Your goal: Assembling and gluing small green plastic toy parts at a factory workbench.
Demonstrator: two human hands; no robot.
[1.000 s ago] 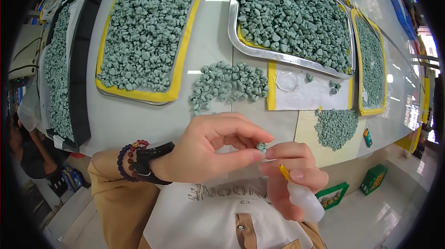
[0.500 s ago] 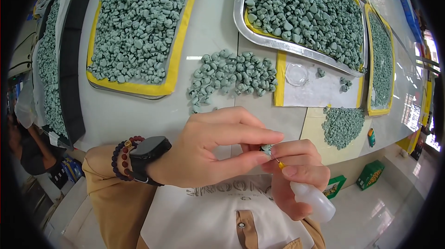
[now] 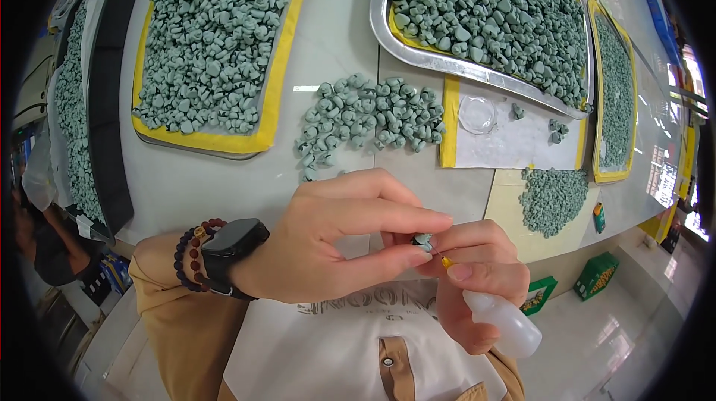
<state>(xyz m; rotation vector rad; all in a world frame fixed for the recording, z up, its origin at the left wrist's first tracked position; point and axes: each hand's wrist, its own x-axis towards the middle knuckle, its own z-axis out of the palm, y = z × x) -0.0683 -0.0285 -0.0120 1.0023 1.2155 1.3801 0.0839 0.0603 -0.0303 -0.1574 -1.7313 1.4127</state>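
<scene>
Between the thumb and fingers of my left hand [image 3: 350,233] is a small grey-green piece [image 3: 423,240], partly covered by the fingertips. My right hand [image 3: 477,274] grips a translucent white squeeze bottle [image 3: 509,326] with a yellow-based needle tip [image 3: 446,260]. That thin needle points at the held piece; whether it touches cannot be made out. Both hands are close together above my lap, at the near edge of the table. Just beyond them lies a loose cluster of rounded grey-green pieces [image 3: 373,114].
A yellow-edged tray [image 3: 272,114] and a metal tray [image 3: 447,71] hold heaped green pieces. A black bin [image 3: 112,102] stands far left. Small parts [image 3: 553,203] lie on a cream sheet at right, near a clear round dish [image 3: 477,115] and a small green-orange item [image 3: 599,217].
The small piece has turned slightly between my left fingers, showing more of a dark and pale side. The view has shifted a little; the bottle stays in my right hand.
</scene>
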